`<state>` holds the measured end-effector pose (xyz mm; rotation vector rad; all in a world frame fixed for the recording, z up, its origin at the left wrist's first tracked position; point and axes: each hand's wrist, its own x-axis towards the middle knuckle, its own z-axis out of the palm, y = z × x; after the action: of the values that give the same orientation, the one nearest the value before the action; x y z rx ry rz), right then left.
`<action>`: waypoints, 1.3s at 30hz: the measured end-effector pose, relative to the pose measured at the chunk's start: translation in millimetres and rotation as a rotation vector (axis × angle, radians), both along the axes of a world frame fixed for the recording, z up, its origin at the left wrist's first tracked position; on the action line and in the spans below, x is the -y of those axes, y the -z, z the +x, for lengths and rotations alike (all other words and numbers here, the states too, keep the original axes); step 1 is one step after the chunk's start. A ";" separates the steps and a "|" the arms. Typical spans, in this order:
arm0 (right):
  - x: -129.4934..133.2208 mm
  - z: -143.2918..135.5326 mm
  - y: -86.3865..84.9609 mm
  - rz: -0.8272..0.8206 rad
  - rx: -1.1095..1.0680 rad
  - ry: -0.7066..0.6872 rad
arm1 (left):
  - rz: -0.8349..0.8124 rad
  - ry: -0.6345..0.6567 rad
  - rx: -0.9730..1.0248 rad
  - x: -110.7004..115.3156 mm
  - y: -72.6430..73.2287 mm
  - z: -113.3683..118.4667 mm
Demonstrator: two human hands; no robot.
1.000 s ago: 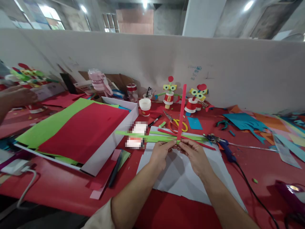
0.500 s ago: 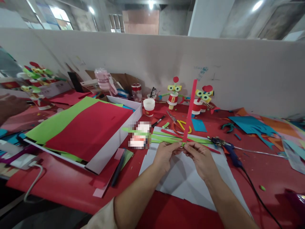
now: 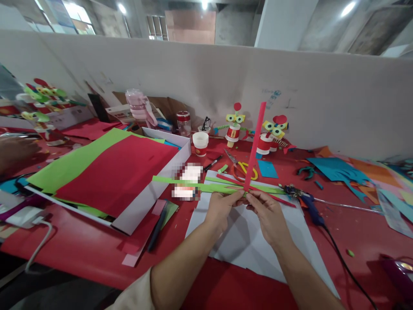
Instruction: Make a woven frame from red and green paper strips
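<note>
Left hand (image 3: 219, 212) and right hand (image 3: 268, 215) pinch an upright red paper strip (image 3: 255, 144) and a sideways green paper strip (image 3: 163, 179) where they meet above white paper (image 3: 238, 247); uneven finger pressure could skew the joint.

a craft workshop, by the look of it: bare concrete walls behind a pale partition (image 3: 180, 77), and a red tabletop (image 3: 106, 258) with coloured paper sheets (image 3: 119, 172), scissors (image 3: 238, 165), a glue gun (image 3: 311, 209) and paper-cup figures (image 3: 232, 129).
</note>
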<state>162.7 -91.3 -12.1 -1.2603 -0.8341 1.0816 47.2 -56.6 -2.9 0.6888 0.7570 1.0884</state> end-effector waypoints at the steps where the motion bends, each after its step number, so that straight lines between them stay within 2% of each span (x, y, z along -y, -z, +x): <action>1: -0.4 0.9 1.2 -0.004 0.010 0.001 | -0.005 -0.004 -0.005 0.0 0.1 0.0; 10: -2.5 6.1 -3.2 -0.026 -0.017 0.012 | -0.078 0.054 0.077 -0.3 3.7 1.2; 19: -2.0 4.2 -1.8 -0.016 -0.025 0.006 | -0.092 0.040 0.063 -0.4 1.4 0.4; 25: -2.3 2.7 -3.4 -0.052 -0.141 0.029 | -0.094 0.050 0.080 -1.1 4.4 0.6; 33: -1.2 0.4 -8.9 -0.076 -0.178 0.035 | -0.111 0.026 0.064 -0.9 1.3 1.0; 39: -1.3 1.2 -6.3 -0.064 -0.197 0.028 | -0.101 0.031 0.068 -2.3 1.0 0.8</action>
<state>164.0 -90.0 -5.8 -1.1924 -0.6352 1.1959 47.9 -54.3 -3.8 0.5730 0.7353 1.0327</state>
